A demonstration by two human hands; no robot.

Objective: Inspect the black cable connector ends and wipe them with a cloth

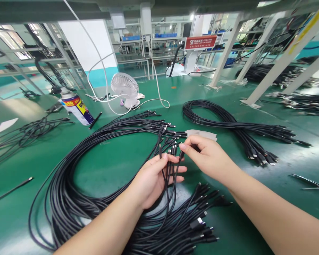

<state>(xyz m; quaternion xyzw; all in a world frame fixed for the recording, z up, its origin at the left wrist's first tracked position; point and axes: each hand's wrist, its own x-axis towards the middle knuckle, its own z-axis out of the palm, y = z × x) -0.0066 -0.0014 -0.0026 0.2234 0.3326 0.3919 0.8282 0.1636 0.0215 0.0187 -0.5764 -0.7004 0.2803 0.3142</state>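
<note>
My left hand (155, 177) cradles several black cables (168, 186), their plug ends sticking up past the fingers and the thumb pressing one of them. Close beside it, my right hand (202, 152) pinches the end of one black cable (181, 154) between thumb and forefinger. Beneath both hands a large looped bundle of black cables (65, 180) lies on the green table (114, 159). Many of its plugs (199, 225) fan out at the lower right, and others point right near the middle. My left forearm covers part of the bundle.
A second cable bundle (210, 109) lies to the right, with metal tweezers (311, 182) nearer the right edge. Beyond are a small white fan (124, 86) with a white cord and a spray can (77, 106). Loose cables (29, 132) lie left; slanted posts (271, 67) stand right.
</note>
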